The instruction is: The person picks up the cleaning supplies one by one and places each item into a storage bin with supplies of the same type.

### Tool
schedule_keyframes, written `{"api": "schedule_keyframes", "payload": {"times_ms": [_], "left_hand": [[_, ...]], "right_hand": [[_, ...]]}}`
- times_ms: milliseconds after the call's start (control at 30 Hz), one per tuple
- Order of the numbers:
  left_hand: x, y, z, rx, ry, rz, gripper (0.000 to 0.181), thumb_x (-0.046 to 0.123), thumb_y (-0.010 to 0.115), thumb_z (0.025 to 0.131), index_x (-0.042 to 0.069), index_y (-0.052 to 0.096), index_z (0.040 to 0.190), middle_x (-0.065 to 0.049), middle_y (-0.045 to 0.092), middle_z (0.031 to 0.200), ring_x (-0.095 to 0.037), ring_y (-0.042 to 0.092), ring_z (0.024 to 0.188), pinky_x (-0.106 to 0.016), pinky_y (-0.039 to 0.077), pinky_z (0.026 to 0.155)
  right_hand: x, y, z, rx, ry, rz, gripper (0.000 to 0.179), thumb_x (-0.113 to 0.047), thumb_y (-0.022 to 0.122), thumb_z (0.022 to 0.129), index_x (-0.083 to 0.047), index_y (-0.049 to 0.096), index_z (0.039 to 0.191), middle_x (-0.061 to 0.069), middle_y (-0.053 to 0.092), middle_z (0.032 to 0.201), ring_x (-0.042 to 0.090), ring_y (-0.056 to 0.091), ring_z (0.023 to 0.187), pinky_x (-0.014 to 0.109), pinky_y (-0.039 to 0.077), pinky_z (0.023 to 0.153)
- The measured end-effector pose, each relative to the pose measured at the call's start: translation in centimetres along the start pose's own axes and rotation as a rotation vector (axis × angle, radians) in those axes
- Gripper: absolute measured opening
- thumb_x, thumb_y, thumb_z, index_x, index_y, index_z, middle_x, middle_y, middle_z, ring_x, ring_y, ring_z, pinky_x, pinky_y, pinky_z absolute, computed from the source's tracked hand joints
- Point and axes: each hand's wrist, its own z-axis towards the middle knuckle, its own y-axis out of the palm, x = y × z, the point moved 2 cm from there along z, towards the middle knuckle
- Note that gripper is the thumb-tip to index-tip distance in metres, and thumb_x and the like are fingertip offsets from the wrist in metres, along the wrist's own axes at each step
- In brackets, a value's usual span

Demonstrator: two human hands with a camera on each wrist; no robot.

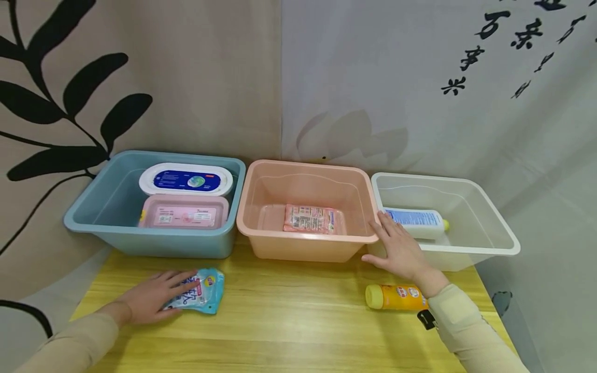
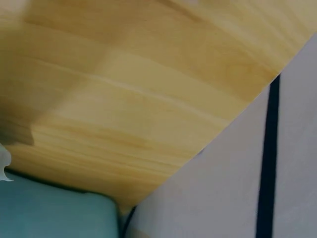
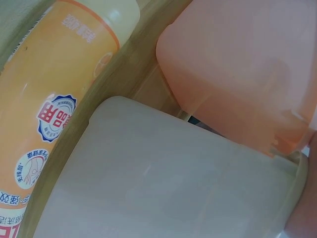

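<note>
In the head view my left hand [image 1: 151, 296] rests on a light-blue soft packet [image 1: 207, 291] lying on the table, its fingers extended across the top and the thumb along the near side. My right hand [image 1: 401, 251] is at the adjoining rims of the pink bin [image 1: 300, 248] and the white bin [image 1: 489, 250], fingers fairly straight and nothing gripped. Below the right wrist lies an orange bottle [image 1: 396, 297] with a yellow cap, on its side; the right wrist view shows this bottle [image 3: 54, 94] close up. The left wrist view misses the left hand.
A blue bin [image 1: 163, 243] at the left holds a white oval-lidded box [image 1: 186, 180] and a pink box [image 1: 184, 211]. Inside the pink bin is a pink packet [image 1: 310, 219]; a white bottle [image 1: 415, 223] lies in the white bin. Curtains hang behind the wooden table [image 1: 289, 321].
</note>
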Motion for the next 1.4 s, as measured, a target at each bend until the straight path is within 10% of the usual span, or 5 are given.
{"api": "schedule_keyframes", "payload": {"times_ms": [1400], "left_hand": [[3.6,-5.3,6.0,0.097,0.256,0.099,0.062,0.045,0.060,0.087,0.019,0.043,0.141,-0.005,0.042,0.145,-0.021,0.049,0.117,-0.044,0.050,0.089]], "right_hand": [[0.1,0.1,0.0,0.024,-0.016,-0.003,0.088,-0.058,0.062,0.080,-0.008,0.032,0.146,0.022,0.019,0.154,0.039,0.019,0.142,0.053,0.022,0.113]]}}
